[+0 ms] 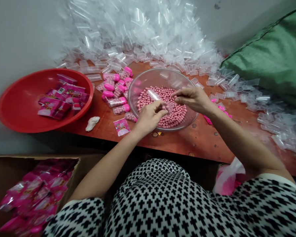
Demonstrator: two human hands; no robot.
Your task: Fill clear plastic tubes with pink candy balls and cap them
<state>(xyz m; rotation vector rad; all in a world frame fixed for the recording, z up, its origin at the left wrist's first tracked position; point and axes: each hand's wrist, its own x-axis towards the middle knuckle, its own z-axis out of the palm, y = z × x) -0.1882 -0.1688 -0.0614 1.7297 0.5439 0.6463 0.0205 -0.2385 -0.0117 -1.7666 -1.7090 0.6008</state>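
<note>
A clear bowl holds a heap of small pink beads. Above its near left side, my left hand pinches a clear plastic tube between thumb and fingers. Another clear tube shows just beyond these fingers, over the beads. My right hand is over the bowl's right side, thumb and fingertips closed together; whatever they hold is too small to make out. Left of the bowl lie several bead-filled tubes with pink caps. Loose pink caps lie partly behind my right forearm.
A large pile of clear tubes covers the back and right of the red table. At left stands a red basin of pink packets, near a white lump. Below is a cardboard box of packets; a green sack stands right.
</note>
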